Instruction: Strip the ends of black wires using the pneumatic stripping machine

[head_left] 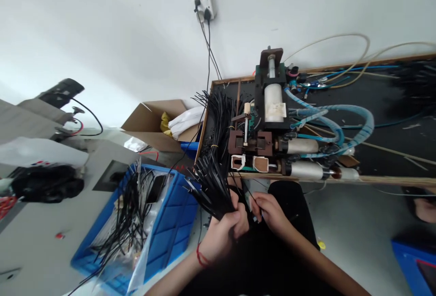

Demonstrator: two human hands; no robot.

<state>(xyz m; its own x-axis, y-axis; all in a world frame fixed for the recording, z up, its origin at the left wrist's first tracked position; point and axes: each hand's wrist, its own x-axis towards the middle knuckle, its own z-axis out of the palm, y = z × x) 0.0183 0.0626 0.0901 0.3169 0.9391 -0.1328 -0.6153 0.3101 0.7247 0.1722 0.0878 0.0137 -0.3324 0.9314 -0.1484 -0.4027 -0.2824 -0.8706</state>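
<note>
A bundle of black cables (pixel 211 186) is gripped in the closed left hand (pixel 229 225), held just off the near edge of the counter (pixel 391 98), while a thin black strand (pixel 251 194) appears to be pinched by the right hand (pixel 270 212), though its fingertips are poorly seen. On the machine's white cylinder (pixel 272 94) a pale label (pixel 278 109) is stuck, its small print too blurred to be read.

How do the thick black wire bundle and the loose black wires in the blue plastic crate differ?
The thick black wire bundle is gripped by the left hand; the loose black wires lie in the blue plastic crate. The bundle is gathered compactly; the loose wires spread untidily. Both consist of thin black strands.
</note>
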